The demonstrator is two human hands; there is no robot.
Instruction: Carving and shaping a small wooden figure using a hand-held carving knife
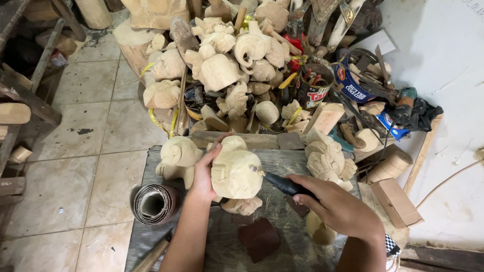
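The left hand [204,171] wraps the side of a pale wooden carving [236,171] standing on the grey bench [282,161]; the fingers go round behind it and are lost to sight. The right hand [335,206] is closed around a black rotary tool [282,184], its thin bit touching the carving's right flank. How far the bit has bitten in is too small to tell.

A smaller carving [243,205] peeks out beneath the held one, mostly covered. Another rough figure [177,157] stands just beside the left hand, and a more detailed one [328,160] to the right. A sandpaper roll [154,204] sits at the bench's left edge, a dark sanding block [258,239] near the front. Behind, a heap of unfinished carvings [222,65] blurs into tins and tools. Both forearms are cut off at the bottom.
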